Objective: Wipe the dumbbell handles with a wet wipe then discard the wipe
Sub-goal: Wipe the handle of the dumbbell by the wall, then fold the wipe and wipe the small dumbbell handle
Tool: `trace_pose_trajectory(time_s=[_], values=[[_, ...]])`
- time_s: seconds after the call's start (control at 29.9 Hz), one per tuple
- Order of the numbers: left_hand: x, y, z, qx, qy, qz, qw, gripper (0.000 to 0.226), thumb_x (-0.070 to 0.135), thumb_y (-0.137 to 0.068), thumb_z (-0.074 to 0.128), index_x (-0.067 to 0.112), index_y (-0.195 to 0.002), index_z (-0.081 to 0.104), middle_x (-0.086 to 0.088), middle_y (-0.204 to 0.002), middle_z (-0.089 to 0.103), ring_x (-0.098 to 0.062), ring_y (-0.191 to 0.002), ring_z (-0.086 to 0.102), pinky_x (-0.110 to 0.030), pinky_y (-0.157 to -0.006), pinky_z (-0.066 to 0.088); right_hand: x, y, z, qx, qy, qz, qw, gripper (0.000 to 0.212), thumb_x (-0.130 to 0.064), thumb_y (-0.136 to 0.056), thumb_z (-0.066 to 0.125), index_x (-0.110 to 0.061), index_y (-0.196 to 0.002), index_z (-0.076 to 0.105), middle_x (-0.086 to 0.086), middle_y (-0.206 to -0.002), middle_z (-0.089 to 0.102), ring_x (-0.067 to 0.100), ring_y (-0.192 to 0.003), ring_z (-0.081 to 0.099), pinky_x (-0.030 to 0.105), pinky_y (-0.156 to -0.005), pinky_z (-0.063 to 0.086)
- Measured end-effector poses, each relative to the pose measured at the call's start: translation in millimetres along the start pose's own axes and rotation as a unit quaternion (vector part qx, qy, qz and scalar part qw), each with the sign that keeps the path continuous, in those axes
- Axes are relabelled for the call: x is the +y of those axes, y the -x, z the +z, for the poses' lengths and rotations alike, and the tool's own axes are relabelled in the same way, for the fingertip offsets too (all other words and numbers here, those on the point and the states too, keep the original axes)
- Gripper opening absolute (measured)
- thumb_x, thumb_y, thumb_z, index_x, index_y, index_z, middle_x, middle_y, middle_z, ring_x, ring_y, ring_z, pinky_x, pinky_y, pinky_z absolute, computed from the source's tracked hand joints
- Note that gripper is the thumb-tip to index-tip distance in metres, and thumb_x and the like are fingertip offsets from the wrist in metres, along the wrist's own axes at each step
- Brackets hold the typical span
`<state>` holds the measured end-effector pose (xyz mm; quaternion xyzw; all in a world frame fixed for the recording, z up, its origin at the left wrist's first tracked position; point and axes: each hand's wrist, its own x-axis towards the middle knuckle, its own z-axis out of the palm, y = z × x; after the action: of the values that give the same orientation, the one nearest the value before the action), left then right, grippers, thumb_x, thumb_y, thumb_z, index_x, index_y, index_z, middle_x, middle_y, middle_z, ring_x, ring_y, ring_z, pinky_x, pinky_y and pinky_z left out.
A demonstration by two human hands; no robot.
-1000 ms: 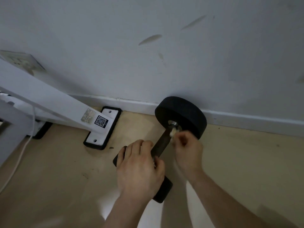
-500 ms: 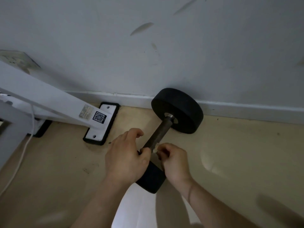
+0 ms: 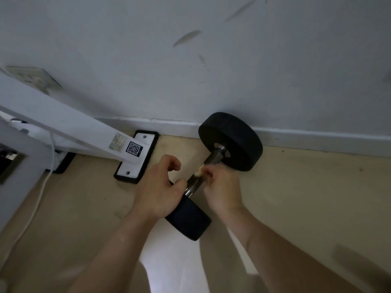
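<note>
A black dumbbell (image 3: 231, 140) lies on the beige floor, its far head against the skirting board and its near head (image 3: 189, 218) close to me. Between the heads runs the metal handle (image 3: 213, 159). My right hand (image 3: 220, 187) pinches a small whitish wet wipe (image 3: 200, 172) against the middle of the handle. My left hand (image 3: 158, 187) rests on the near head at the handle's lower end, fingers curled, with the index finger raised off it.
A white frame leg (image 3: 63, 125) with a QR sticker ends in a black-edged foot plate (image 3: 137, 157) left of the dumbbell. A white cable (image 3: 40, 193) trails down the floor at the left. The wall and skirting board (image 3: 317, 138) stand right behind.
My right hand slid the wipe from the far end of the handle down to the near end, then back up to the middle. My left hand shifted lower and left on the near head.
</note>
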<state>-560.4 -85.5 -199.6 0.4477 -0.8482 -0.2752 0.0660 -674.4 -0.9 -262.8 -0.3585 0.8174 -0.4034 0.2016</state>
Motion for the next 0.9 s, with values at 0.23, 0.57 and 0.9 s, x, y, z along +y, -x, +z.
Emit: trace_pose_trajectory(time_s=[0.23,0.57,0.9], values=[[-3,0,1,0.008,-0.018,0.012,1.0,0.036,0.029,-0.08,0.058,0.035,-0.114,0.049,0.023,-0.113,0.051,-0.003,-0.078,0.056,-0.028,-0.065,0.042,-2,23,-36,-0.153,-0.357,0.196,0.9,0.016,-0.004,-0.088,0.058,-0.017,-0.085,0.069,0.002,-0.083,0.067,0.015,-0.077,0.061,0.031,-0.076,0.053],[17,10,-6,-0.002,0.177,-0.013,0.984,0.02,0.036,-0.094,0.048,0.031,-0.097,0.068,0.015,-0.105,0.063,-0.01,-0.104,0.056,-0.024,-0.077,0.038,-39,57,-160,-0.225,-0.438,0.145,0.858,0.018,-0.006,-0.092,0.054,-0.016,-0.091,0.068,0.0,-0.084,0.068,0.01,-0.077,0.061,0.022,-0.063,0.043],[177,88,15,-0.235,0.553,0.041,0.798,0.026,0.031,-0.068,0.073,0.015,-0.089,0.073,-0.003,-0.081,0.066,-0.012,-0.071,0.06,-0.023,-0.068,0.052,-45,105,-244,-0.067,-0.307,0.119,0.942,0.011,-0.006,-0.086,0.063,-0.013,-0.081,0.067,-0.001,-0.07,0.062,0.009,-0.064,0.055,0.023,-0.061,0.04]])
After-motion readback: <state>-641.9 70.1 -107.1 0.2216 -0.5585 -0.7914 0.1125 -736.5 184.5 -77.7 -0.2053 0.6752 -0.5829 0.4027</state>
